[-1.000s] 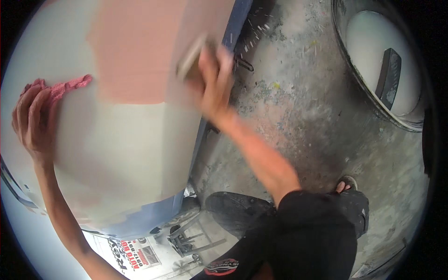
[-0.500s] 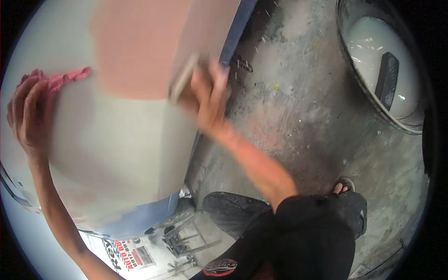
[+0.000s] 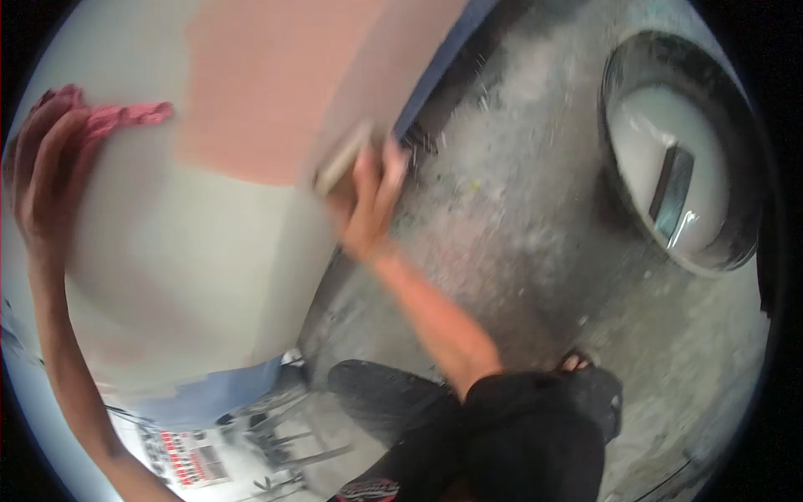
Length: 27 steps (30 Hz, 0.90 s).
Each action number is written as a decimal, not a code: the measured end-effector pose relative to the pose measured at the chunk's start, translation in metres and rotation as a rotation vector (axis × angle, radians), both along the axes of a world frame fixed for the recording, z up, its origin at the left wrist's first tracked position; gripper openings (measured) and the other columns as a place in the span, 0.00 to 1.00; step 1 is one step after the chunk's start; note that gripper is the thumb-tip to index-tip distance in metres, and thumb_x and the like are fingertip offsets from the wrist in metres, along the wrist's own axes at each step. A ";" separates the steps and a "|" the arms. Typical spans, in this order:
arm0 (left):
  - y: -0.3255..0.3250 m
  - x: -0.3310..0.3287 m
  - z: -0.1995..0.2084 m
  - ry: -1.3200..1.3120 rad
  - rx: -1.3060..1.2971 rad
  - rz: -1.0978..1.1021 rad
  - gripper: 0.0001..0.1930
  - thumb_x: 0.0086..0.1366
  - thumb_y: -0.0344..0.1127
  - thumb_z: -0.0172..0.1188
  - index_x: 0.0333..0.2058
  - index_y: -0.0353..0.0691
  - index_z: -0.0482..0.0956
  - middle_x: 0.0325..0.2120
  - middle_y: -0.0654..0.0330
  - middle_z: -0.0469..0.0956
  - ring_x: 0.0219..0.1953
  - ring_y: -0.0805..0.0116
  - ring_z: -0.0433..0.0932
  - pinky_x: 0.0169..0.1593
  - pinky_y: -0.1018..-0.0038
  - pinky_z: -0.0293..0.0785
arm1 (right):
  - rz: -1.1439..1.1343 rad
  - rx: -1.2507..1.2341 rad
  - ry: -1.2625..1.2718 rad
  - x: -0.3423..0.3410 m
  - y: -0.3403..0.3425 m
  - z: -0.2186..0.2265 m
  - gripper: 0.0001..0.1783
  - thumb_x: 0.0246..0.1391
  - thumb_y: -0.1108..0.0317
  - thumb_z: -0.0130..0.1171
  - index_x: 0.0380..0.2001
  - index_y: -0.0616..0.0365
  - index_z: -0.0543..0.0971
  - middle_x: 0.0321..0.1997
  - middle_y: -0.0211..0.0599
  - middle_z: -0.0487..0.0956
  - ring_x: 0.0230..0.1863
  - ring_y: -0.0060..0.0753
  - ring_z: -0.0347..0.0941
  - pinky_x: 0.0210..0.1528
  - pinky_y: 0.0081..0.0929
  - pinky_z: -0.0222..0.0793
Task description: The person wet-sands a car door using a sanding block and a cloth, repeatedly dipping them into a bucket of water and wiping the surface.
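A curved vehicle body panel point(image 3: 201, 268) in pale grey-green fills the left side, with a salmon-pink patch point(image 3: 259, 100) on its upper part. My right hand point(image 3: 368, 209) grips a pale sanding block point(image 3: 345, 159), blurred by motion, against the panel's right side beside the patch's lower corner. At far left, my left hand point(image 3: 50, 167) has its fingers curled round a bunched pink cloth point(image 3: 125, 119) that lies on the panel. One end of the cloth sticks out toward the patch.
On the right stands a round black tub point(image 3: 615, 92) of milky water, with a dark block point(image 3: 672, 188) partly in it. Wet, stained concrete floor point(image 3: 535, 276) runs between tub and panel. A metal stand point(image 3: 293, 448) and a printed sign point(image 3: 192, 460) are at the bottom.
My view has shifted, so the tub shows lower and more fully. The sanding block has slid slightly down along the panel's side. My left hand still holds the cloth.
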<state>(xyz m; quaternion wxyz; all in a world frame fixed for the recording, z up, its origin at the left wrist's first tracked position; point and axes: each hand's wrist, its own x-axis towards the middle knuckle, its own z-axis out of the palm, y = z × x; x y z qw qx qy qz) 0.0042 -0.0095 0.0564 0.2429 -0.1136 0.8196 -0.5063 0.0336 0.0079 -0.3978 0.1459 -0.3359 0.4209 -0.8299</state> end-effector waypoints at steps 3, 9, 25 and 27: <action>0.002 0.007 -0.012 -0.023 -0.041 -0.017 0.23 0.54 0.27 0.75 0.50 0.40 0.82 0.52 0.54 0.81 0.57 0.53 0.79 0.61 0.60 0.76 | -0.022 -0.050 0.048 0.024 0.011 -0.016 0.40 0.68 0.50 0.56 0.77 0.44 0.56 0.74 0.61 0.51 0.71 0.70 0.55 0.70 0.66 0.53; 0.005 0.005 -0.011 0.042 -0.016 0.011 0.23 0.52 0.24 0.74 0.48 0.40 0.82 0.53 0.54 0.80 0.57 0.53 0.79 0.58 0.60 0.78 | -0.114 -0.069 -0.090 -0.142 -0.143 0.016 0.41 0.67 0.51 0.60 0.76 0.48 0.57 0.71 0.60 0.54 0.69 0.68 0.59 0.67 0.57 0.63; 0.007 0.004 -0.003 -0.008 -0.048 -0.032 0.24 0.49 0.27 0.76 0.47 0.40 0.82 0.51 0.55 0.80 0.58 0.52 0.77 0.60 0.58 0.73 | -0.071 -0.022 -0.155 -0.170 -0.161 0.007 0.41 0.66 0.50 0.60 0.75 0.52 0.59 0.68 0.60 0.58 0.65 0.63 0.62 0.66 0.49 0.64; -0.001 0.009 -0.024 0.025 -0.035 -0.044 0.24 0.48 0.28 0.76 0.46 0.41 0.82 0.50 0.56 0.80 0.57 0.52 0.78 0.60 0.58 0.74 | -0.178 0.010 -0.017 -0.157 -0.151 -0.006 0.41 0.66 0.49 0.60 0.76 0.51 0.59 0.68 0.60 0.58 0.64 0.62 0.63 0.65 0.49 0.64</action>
